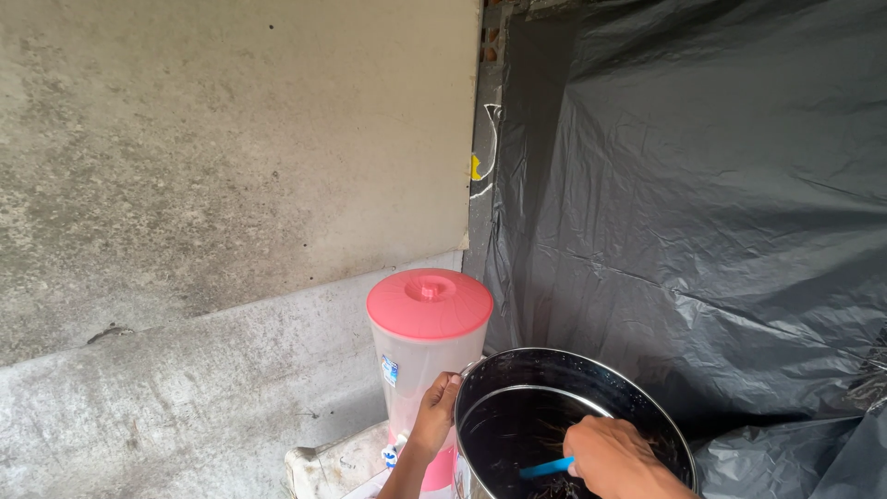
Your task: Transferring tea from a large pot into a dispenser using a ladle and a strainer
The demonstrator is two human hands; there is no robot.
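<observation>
While the left hand (434, 411) grips the round steel pot's (591, 379) rim, the right hand (614, 457) clenches a blue plastic handle (547, 468), apparently stirring; steadiness matters next.

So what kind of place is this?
Probably a rough outdoor or backyard work corner, not a tidy kitchen. There's a bare concrete wall, black plastic sheeting hung up beside it, and a big metal pot of dark liquid next to a pink-lidded water dispenser.
</observation>
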